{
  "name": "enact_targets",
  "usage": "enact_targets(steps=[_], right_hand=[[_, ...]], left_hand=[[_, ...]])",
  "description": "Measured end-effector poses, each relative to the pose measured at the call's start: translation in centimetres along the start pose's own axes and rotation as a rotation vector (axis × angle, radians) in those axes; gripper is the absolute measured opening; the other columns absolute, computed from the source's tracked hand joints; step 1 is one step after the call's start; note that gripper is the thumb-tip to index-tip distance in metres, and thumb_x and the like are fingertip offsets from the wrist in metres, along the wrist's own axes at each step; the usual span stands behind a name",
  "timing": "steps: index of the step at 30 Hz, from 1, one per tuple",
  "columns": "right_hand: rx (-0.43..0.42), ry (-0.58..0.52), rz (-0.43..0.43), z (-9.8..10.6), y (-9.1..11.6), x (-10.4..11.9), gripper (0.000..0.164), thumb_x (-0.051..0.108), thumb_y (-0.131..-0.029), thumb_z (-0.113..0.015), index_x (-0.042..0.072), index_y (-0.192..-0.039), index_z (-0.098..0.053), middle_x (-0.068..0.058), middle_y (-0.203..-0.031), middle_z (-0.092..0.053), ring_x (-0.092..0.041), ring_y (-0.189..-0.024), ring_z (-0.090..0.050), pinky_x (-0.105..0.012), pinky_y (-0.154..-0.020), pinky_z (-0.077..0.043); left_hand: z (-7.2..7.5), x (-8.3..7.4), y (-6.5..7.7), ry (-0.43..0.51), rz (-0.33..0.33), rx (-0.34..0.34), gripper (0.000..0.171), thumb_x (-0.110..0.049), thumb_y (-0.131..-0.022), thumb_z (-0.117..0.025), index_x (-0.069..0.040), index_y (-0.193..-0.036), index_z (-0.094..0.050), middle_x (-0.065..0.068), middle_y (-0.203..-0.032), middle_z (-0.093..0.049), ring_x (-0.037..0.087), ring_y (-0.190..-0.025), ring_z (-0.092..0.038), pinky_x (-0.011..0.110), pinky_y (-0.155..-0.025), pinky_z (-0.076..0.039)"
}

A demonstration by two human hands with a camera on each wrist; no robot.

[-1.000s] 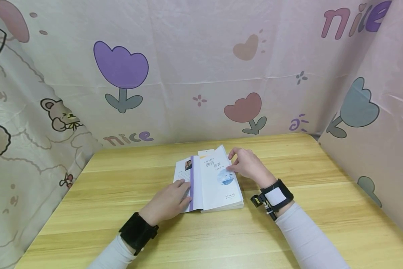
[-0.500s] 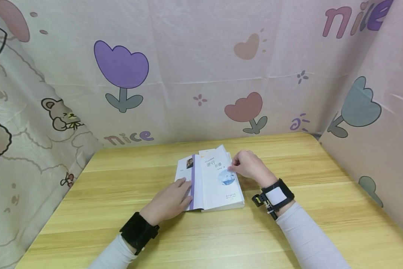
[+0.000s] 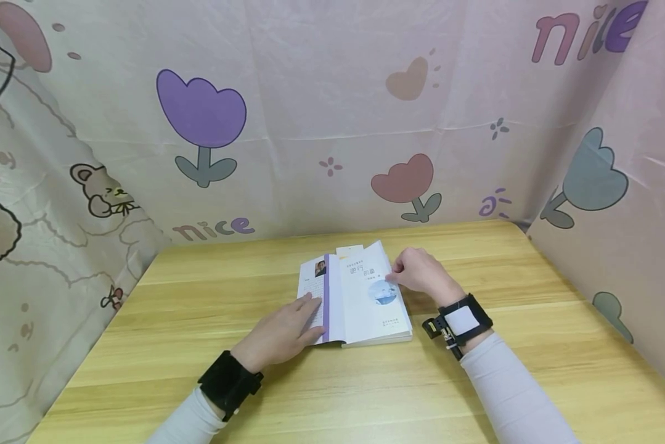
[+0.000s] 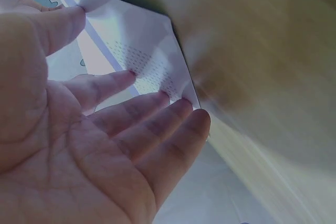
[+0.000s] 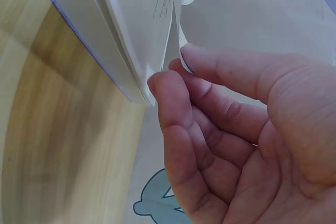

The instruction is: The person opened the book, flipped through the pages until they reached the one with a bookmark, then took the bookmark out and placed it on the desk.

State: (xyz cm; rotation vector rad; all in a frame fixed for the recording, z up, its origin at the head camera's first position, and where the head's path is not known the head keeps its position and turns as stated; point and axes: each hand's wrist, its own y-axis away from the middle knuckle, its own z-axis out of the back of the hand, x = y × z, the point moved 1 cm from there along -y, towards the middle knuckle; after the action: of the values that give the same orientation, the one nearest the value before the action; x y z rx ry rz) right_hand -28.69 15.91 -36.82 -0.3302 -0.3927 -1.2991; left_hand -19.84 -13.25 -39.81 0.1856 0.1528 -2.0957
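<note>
An open book (image 3: 360,311) lies on the table, its title page with a round blue picture facing up. My left hand (image 3: 279,333) rests with extended fingers on the printed inner flap (image 3: 312,287), left of a purple strip. The left wrist view shows those fingertips (image 4: 135,73) touching the flap. At the book's right edge, my right hand (image 3: 423,274) pinches a page between thumb and forefinger. In the right wrist view the page (image 5: 181,35) bends at the pinch, apart from the thick block of pages (image 5: 137,30) beside it.
A white card or slip (image 3: 349,250) sticks out past the book's top edge. The wooden table (image 3: 199,290) meets a patterned cloth backdrop (image 3: 288,105) at the back and sides. Black straps with small devices (image 3: 465,320) sit on both wrists.
The right thumb and forefinger, apart at first, have closed together on the page edge. The book has shifted slightly to the right, and my right hand has moved right with it.
</note>
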Motion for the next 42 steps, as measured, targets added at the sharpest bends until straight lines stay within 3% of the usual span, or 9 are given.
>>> enact_targets(steps=[5, 13, 20, 25, 31, 37, 42], right_hand=[[0.017, -0.024, -0.006, 0.1, 0.0, -0.1, 0.018, 0.024, -0.085, -0.073, 0.011, -0.073, -0.07, -0.006, -0.07, -0.066, -0.014, -0.057, -0.052, -0.026, -0.052, -0.039], [0.05, -0.046, -0.014, 0.5, 0.1, -0.3, 0.017, 0.022, -0.087, -0.071, 0.009, -0.075, -0.069, -0.004, -0.072, -0.067, -0.015, -0.059, -0.057, -0.027, -0.055, -0.043], [0.044, -0.034, -0.02, 0.7, 0.1, -0.5, 0.018, 0.024, -0.086, -0.071, 0.01, -0.075, -0.069, -0.004, -0.071, -0.067, -0.015, -0.06, -0.057, -0.029, -0.056, -0.043], [0.037, -0.036, -0.027, 0.8, 0.2, -0.8, 0.018, 0.025, -0.087, -0.071, 0.011, -0.074, -0.069, -0.006, -0.072, -0.067, -0.016, -0.06, -0.055, -0.029, -0.056, -0.042], [0.041, -0.075, -0.026, 1.2, 0.4, -0.7, 0.018, 0.026, -0.087, -0.07, 0.011, -0.076, -0.068, -0.007, -0.074, -0.067, -0.021, -0.064, -0.06, -0.03, -0.057, -0.044], [0.041, -0.13, 0.022, 1.9, 0.6, -0.1, 0.019, 0.024, -0.089, -0.067, 0.007, -0.08, -0.067, -0.008, -0.071, -0.067, -0.025, -0.066, -0.064, -0.028, -0.053, -0.043], [0.032, -0.198, 0.077, 2.4, 0.7, 0.4, 0.026, 0.028, -0.095, -0.061, 0.005, -0.082, -0.064, -0.004, -0.067, -0.066, -0.023, -0.063, -0.066, -0.029, -0.056, -0.047]], left_hand=[[0.1, 0.0, 0.0, 0.001, 0.011, 0.015, 0.064, -0.046, -0.097, -0.051, -0.004, -0.144, -0.042, 0.019, -0.145, -0.039, 0.031, -0.129, -0.04, 0.046, -0.101, -0.037], [0.2, 0.0, 0.0, -0.032, -0.002, 0.045, 0.06, -0.044, -0.095, -0.055, -0.008, -0.142, -0.048, 0.015, -0.142, -0.044, 0.031, -0.128, -0.042, 0.047, -0.1, -0.038], [0.1, -0.1, -0.1, -0.048, -0.018, 0.023, 0.06, -0.044, -0.092, -0.059, -0.009, -0.141, -0.052, 0.011, -0.124, -0.055, 0.02, -0.101, -0.054, 0.038, -0.086, -0.049], [0.1, -0.3, 0.0, -0.043, -0.022, 0.016, 0.059, -0.044, -0.092, -0.06, -0.009, -0.139, -0.052, 0.01, -0.126, -0.056, 0.021, -0.105, -0.056, 0.039, -0.088, -0.048], [0.3, -0.4, 0.0, -0.057, -0.045, -0.002, 0.059, -0.048, -0.087, -0.065, -0.007, -0.129, -0.058, 0.008, -0.116, -0.06, 0.016, -0.092, -0.055, 0.036, -0.081, -0.05], [0.4, -0.2, 0.2, -0.049, -0.069, -0.004, 0.068, -0.052, -0.077, -0.072, -0.006, -0.126, -0.06, 0.01, -0.12, -0.058, 0.021, -0.102, -0.057, 0.038, -0.086, -0.05], [0.6, 0.1, 0.3, -0.03, -0.09, -0.012, 0.065, -0.047, -0.076, -0.075, -0.007, -0.125, -0.062, 0.007, -0.114, -0.058, 0.018, -0.094, -0.056, 0.034, -0.081, -0.051]])
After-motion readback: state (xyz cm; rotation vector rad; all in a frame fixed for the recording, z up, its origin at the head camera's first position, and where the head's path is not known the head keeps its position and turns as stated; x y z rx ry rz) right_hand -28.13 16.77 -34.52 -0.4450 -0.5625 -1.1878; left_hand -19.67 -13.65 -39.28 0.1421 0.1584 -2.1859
